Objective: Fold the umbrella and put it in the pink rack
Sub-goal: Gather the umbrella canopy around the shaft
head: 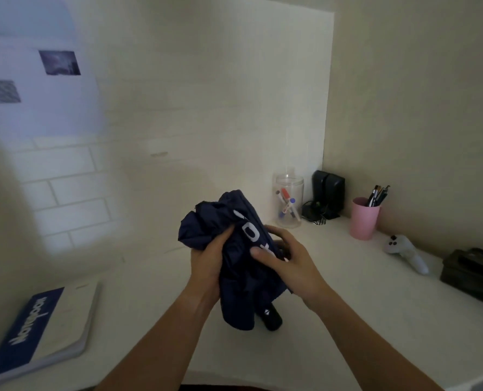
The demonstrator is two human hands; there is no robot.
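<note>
A collapsed navy umbrella [236, 280] with white lettering is held upright above the white desk, its black handle [271, 318] pointing down toward me. My left hand [206, 263] grips the bunched fabric on its left side. My right hand [288, 263] wraps the canopy from the right, fingers pressed across the lettering. The fabric is loose and crumpled at the top. A pink cup-shaped rack [364, 218] stands at the back right of the desk, holding several pens and brushes, well apart from the umbrella.
A clear jar [289, 204] of markers and a black speaker [327, 193] stand in the back corner. A white controller [406, 251] and a dark box [473, 273] lie at the right. A blue-and-white notebook [45, 331] lies at the left on the white desk [347, 320].
</note>
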